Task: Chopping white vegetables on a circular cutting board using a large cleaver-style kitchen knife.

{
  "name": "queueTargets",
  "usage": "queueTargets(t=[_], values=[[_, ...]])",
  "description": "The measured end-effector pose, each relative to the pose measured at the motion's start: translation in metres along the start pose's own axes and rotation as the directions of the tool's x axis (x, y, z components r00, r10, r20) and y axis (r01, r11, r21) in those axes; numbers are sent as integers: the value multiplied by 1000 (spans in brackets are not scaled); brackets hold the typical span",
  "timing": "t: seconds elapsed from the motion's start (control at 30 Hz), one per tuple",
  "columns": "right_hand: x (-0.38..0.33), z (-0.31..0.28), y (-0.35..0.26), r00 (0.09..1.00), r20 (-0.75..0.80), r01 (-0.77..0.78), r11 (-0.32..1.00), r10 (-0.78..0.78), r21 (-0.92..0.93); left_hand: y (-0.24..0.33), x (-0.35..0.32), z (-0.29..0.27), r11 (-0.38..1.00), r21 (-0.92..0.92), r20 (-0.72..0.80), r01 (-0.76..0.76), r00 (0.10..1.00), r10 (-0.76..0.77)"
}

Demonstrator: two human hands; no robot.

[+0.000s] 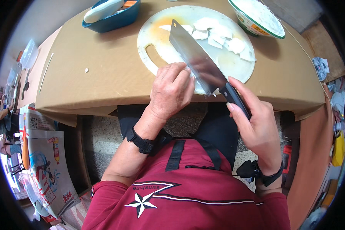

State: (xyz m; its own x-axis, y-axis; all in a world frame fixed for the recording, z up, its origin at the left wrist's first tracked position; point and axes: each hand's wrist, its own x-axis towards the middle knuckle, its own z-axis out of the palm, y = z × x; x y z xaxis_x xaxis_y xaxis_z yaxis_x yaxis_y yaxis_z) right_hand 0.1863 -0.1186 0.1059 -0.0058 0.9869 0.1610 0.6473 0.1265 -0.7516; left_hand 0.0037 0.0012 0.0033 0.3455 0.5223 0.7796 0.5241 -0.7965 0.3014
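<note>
Right hand (pixel 257 126) is wrapped around the black handle of a cleaver (pixel 197 59), fingers curled shut along the grip and the forefinger stretched forward on top of it; the wide steel blade slants up and to the left across a round white cutting board (pixel 153 38), its heel near the board's front edge. Left hand (pixel 172 90) lies palm down on the near rim of that board, fingers bent and pressed together just beside the flat of the blade, covering whatever is under them; whether it pins a piece there cannot be told. Both wrists carry black straps.

Beyond the blade, on the far right half of the board, lie white cut pieces (pixel 222 38), flat and irregular, some overlapping, one at the right rim; a faint orange stain marks the board's upper left, and an oval grip hole shows at its lower left. The board rests on a table covered with brown cardboard (pixel 103 73); a small white scrap (pixel 86 70) lies alone on the cardboard, well to the left.

At the far edge, left of the board, stands a blue bowl (pixel 115 21) holding a white oblong thing and something orange; at the far right a green-rimmed bowl (pixel 257 17) with white contents sits just beside the board.

Below the table, the person's red shirt (pixel 188 195) with dark apron straps fills the lower middle; printed bags (pixel 46 165) lean at the left, and another person's arm shows at the far left edge.
</note>
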Motion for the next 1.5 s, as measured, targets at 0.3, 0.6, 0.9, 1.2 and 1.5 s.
queueTargets(t=[0.3,0.6,0.9,1.2,1.5], values=[[10,-5,8,998,-58,-41,999,39,-28,-1,-1,1,1000,-5,-1,-7,1000,7],[5,-18,12,981,-129,-122,974,148,190,0,-2,0,1000,6,-10,-3,1000,3],[4,-21,22,977,-160,-92,953,143,290,1,0,0,1000,0,-5,-5,1000,5],[5,-9,49,960,-42,-202,792,275,576,-1,1,1,999,11,-11,-51,999,51],[-7,3,56,971,-236,40,999,-39,-1,1,2,-7,997,-20,7,-79,997,79]])
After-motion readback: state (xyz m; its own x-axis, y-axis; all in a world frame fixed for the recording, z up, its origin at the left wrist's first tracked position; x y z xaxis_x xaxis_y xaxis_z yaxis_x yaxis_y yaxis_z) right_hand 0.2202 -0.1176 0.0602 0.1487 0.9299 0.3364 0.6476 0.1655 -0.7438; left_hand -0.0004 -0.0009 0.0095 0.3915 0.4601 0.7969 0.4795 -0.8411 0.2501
